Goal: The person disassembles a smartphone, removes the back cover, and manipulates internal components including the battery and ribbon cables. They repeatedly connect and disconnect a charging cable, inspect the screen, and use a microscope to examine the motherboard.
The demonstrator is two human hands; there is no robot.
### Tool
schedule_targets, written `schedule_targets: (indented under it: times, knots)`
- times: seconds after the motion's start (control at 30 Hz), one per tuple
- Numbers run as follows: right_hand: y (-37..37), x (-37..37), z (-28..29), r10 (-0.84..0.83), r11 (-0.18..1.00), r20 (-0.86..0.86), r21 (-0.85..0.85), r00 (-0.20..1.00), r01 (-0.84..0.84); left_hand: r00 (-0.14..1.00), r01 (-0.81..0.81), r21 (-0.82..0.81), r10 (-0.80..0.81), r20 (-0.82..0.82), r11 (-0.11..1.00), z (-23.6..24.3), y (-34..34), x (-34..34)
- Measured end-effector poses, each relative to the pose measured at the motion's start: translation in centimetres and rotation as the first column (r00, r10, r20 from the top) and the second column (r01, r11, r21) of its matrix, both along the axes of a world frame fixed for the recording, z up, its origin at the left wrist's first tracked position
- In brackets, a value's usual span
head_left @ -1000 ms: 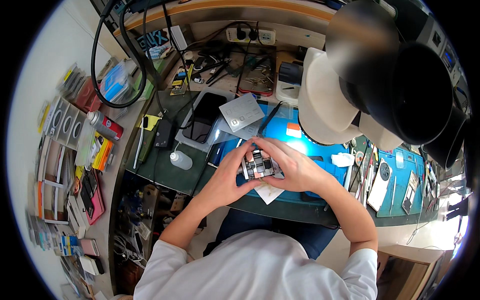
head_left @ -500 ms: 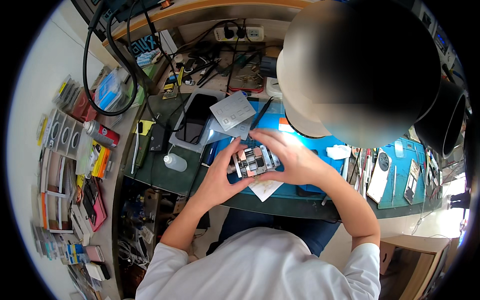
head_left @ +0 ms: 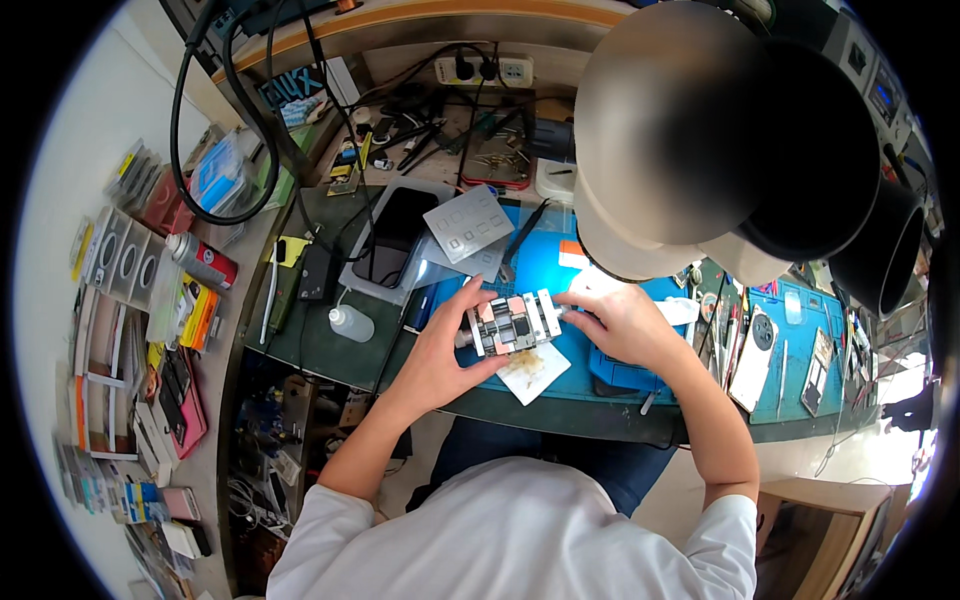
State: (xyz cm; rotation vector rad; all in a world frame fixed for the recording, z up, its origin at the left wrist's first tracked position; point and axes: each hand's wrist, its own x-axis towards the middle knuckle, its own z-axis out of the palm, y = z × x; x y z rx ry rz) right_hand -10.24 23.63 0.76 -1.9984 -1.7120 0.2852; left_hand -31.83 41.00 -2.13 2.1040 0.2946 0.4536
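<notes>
A small metal clamp fixture [head_left: 547, 315] gripping a phone circuit board [head_left: 505, 324] is held over the blue mat. My left hand [head_left: 435, 345] wraps round its left side, thumb along the near edge and fingers at the far left corner. At the fixture's right end my right hand [head_left: 628, 325] is closed, thumb and forefinger pinching what looks like its screw knob. Below the fixture lies a white paper square [head_left: 535, 385] with a brownish smudge. Just beyond, a grey stencil plate [head_left: 467, 222] rests near black tweezers [head_left: 528, 225].
A large microscope-like device [head_left: 650, 160] looms over the right of the bench. To the left are a phone in a tray [head_left: 400, 225], a small white bottle [head_left: 351, 323] and hanging black cables [head_left: 172, 150]. Phone parts [head_left: 752, 360] and tools lie at right.
My right hand has slid right, from round the fixture's far and near edges to its right end. My left hand keeps its hold. More of the fixture and paper shows.
</notes>
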Motion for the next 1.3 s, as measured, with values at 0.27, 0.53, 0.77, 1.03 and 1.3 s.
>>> schedule_targets:
  times: [0.27,0.53,0.77,1.03,1.3]
  knots:
    - [0.3,-0.5,0.5,-0.031,0.999,-0.101,0.013,0.994,0.033,1.000,0.008,0.011,-0.008,0.002,1.000,0.0,0.1,-0.1]
    - [0.2,-0.3,0.1,-0.026,1.000,-0.044,-0.008,0.999,0.026,1.000,0.002,0.014,-0.002,0.005,1.000,0.0,0.0,-0.1]
    - [0.0,-0.6,0.2,-0.026,0.998,-0.024,0.060,0.999,0.028,1.000,0.011,0.032,-0.012,0.013,0.999,-0.2,0.2,-0.2]
    - [0.1,-0.3,-0.1,-0.071,0.997,-0.089,-0.037,0.994,0.068,1.000,0.004,0.031,-0.004,0.009,1.000,-0.1,0.1,-0.1]
    - [0.0,-0.1,-0.6,-0.055,0.998,-0.033,-0.014,0.998,0.054,1.000,0.005,0.024,-0.004,-0.005,1.000,0.1,0.0,0.0]
